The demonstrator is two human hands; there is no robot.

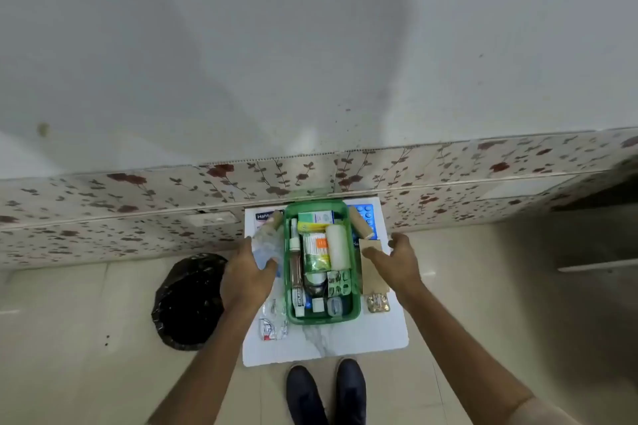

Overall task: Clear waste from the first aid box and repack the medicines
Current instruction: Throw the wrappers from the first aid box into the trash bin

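Note:
A green first aid box (355,312) stands on a small white table (328,345), filled with medicine cartons, a white roll, tubes and blister strips. My left hand (247,281) is left of the box, fingers closed on a crumpled clear plastic wrapper (264,241). My right hand (397,260) hovers right of the box with fingers spread, over a brown cardboard piece (373,281). A cardboard tube (360,224) leans by the box's right rim. Blister packs lie at the front left (272,324) and front right (378,302) of the box.
A black bin bag (188,300) sits on the floor left of the table. A floral tiled wall band (138,207) runs behind. A plaster carton (264,217) and blue blister sheet (366,210) lie at the table's back. My two dark shoes (326,393) stand below the table.

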